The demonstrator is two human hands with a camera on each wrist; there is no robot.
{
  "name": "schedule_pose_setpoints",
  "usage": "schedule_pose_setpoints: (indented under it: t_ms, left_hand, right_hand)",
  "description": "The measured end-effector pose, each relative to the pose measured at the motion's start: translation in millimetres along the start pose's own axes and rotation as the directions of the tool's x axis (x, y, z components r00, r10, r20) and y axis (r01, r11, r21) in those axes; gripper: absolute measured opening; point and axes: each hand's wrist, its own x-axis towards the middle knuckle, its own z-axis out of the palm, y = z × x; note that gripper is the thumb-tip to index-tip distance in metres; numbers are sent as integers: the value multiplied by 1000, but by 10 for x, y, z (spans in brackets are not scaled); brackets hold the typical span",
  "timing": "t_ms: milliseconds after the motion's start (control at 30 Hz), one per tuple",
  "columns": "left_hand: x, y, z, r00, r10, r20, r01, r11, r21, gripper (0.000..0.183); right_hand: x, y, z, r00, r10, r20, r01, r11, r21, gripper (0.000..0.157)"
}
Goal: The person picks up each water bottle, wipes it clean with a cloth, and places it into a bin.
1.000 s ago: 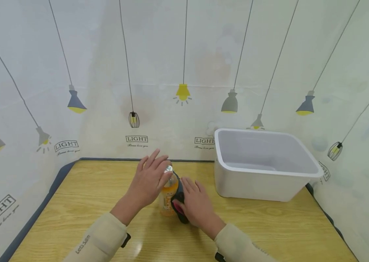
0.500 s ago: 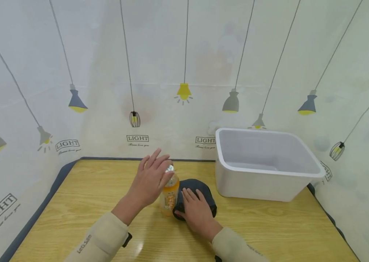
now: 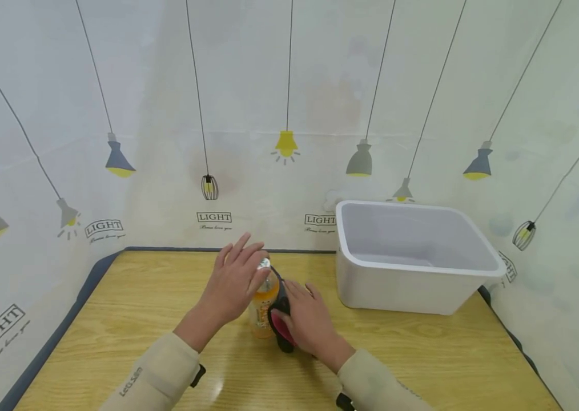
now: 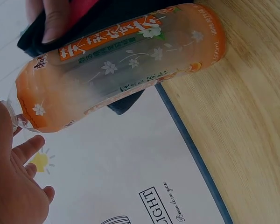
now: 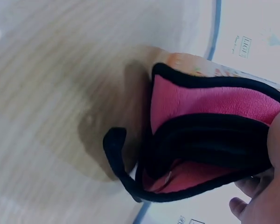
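A clear plastic drink bottle [image 3: 262,314] with an orange label stands upright on the table. My left hand [image 3: 232,285] holds its capped top between thumb and index finger, the other fingers spread upward. In the left wrist view, white flowers and large characters show on the bottle [image 4: 130,65]. My right hand [image 3: 312,319] grips a dark, soft fabric piece [image 3: 280,328] against the bottle's right side. Seen from the right wrist, the fabric piece [image 5: 214,98] has a pink lining, black edging and a loose strap end [image 5: 114,149]. Its far side is hidden behind the right hand.
A white plastic bin [image 3: 397,291] stands at the back right of the wooden table [image 3: 130,319]. Behind rises a pale backdrop [image 3: 248,114] printed with hanging lamps, with a dark blue edge along the tabletop.
Half a second ago the fabric piece spread out to the right of the bottle under my right hand. Now it is turned up against the bottle, pink lining showing. The left hand stays put.
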Motion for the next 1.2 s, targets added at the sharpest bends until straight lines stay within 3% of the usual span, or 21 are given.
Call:
schedule_pose_setpoints:
  t_ms: [300,467,633,900,1200]
  left_hand:
    - [-2,-8,-9,1000,-5,7,5,1000,0,41]
    - [-3,-7,-1,1000,-5,4,5,1000,7,38]
    - [-6,-5,4,1000,-2,-2,2,1000,19,38]
    - [4,10,4,1000,-8,-1,8,1000,15,39]
    - [9,12,-5,1000,-8,4,8,1000,18,40]
  right_hand:
    - [96,-2,-267,995,-22,-101,30,997,71,61]
    - [160,-65,-477,984,-74,-162,85,995,61,62]
    - [187,-132,-608,983,-108,-149,106,994,-21,64]
    - [185,-138,-612,986,-121,-116,100,980,-169,70]
    - [168,-105,-633,989,-130,-65,114,971,-211,74]
